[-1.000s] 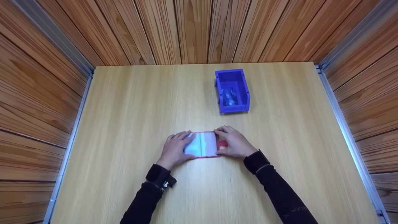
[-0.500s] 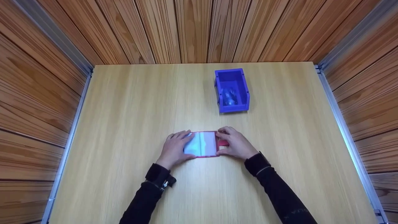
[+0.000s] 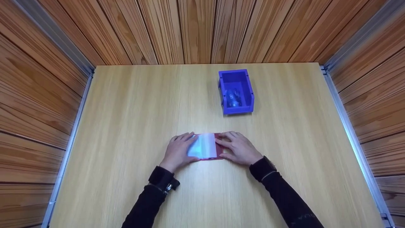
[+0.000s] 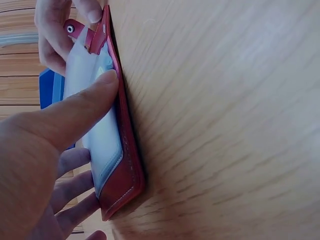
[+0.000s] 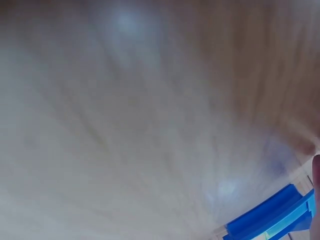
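Observation:
A red leather card holder [image 3: 219, 152] with translucent plastic sleeves [image 3: 207, 145] lies opened out on the table in the head view. My left hand [image 3: 177, 151] grips its left end, thumb [image 4: 95, 102] on the near edge and fingers around the far side. At the other end, my right hand [image 3: 241, 148] pinches the holder, its fingers at the free edge of the sleeves. The left wrist view shows the sleeves raised off the cover there, beside a red strap [image 4: 75, 29] with a metal snap. Only a finger of the right hand enters the right wrist view.
A blue bin [image 3: 237, 110] stands beyond the hands, toward the back of the wooden table [image 3: 133, 110]. Inside it lies a clear, shiny item [image 3: 233, 98], too indistinct to name. Wood-panelled walls [image 3: 196, 31] rise at the back and both sides.
The right edge of the sleeves has shifted left, baring a strip of red cover. My right fingers have moved slightly over it, hiding the strap in the head view. My left hand holds still.

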The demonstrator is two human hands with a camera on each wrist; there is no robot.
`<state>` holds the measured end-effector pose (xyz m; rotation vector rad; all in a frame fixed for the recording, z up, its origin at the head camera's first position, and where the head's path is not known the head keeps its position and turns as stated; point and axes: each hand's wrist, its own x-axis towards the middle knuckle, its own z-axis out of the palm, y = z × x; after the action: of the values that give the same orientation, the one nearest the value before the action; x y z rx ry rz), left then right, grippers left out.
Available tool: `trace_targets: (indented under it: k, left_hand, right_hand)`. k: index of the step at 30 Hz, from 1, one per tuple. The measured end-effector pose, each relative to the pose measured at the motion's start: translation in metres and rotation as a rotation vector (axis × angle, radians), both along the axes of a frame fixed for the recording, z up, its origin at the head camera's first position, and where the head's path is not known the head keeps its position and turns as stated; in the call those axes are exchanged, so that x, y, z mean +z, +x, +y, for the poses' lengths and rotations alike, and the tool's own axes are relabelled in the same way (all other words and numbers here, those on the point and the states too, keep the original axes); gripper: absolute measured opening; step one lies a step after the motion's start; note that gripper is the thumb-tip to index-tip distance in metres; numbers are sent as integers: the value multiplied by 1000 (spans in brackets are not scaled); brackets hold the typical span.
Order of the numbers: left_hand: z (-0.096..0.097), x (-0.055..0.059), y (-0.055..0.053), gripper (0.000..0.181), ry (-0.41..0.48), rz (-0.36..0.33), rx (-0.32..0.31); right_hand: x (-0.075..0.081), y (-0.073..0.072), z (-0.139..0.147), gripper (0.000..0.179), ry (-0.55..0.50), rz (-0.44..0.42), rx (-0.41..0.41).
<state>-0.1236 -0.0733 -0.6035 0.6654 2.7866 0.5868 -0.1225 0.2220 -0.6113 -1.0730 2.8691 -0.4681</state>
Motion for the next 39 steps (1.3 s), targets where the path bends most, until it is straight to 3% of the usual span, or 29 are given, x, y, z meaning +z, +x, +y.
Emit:
trace_targets:
  k: [7,11,15,19,25,29,35,39]
  left_hand:
    - [-3,5,-1,108,96,-78,28]
    - [0,10,-1,116,174,-45,12]
    - [5,16,-1,98,200,34,-90]
    - [6,16,2,74,139,60,-150]
    - [-3,4,2,58,1,63,-102]
    - [-7,0,0,58,7,52,-101]
    - [-9,2,-2,58,28,13,-84]
    - [-16,11,-8,58,20,51,-28]
  right_hand:
    - [2,5,-20,47,55,61,86]
    - [6,7,-32,47,83,158,143]
    - [8,9,-39,57,146,203,146]
    - [8,9,-43,59,200,171,134]
    - [9,9,-42,63,230,123,116]
    - [8,8,-42,62,225,108,113]
    - [7,7,-37,56,157,74,104]
    - [12,1,-26,51,49,88,63]
